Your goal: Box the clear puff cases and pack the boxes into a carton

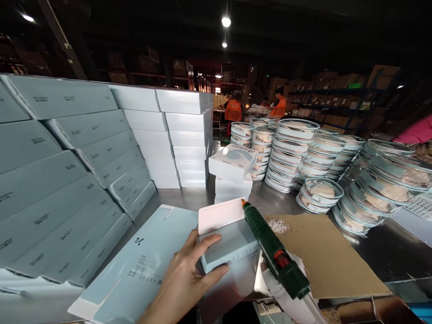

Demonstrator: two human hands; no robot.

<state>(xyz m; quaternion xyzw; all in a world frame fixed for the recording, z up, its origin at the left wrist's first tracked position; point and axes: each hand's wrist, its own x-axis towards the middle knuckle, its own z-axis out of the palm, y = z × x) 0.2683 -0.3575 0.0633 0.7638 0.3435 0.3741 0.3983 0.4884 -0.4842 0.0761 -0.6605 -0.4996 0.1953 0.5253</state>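
My left hand (185, 267) grips a small light blue box (231, 245), thumb on its near side and fingers over the top. Its pale flap (221, 217) stands raised at the far edge. In my right hand (278, 288), which wears a white glove, is a dark green hot glue gun (266, 236). The gun's orange nozzle is at the right end of the flap; whether it touches cannot be made out. Left of the box lies a flat, unfolded blue carton (148, 261). A brown cardboard sheet (330, 256) with a heap of whitish scraps (278, 226) lies to the right.
Light blue boxes form a tall wall (77, 180) at the left. A short stack of printed boxes (232, 164) stands ahead. Round clear containers (288, 155) are piled at the right on the metal table (192, 198). Two people in orange vests (233, 110) are farther back.
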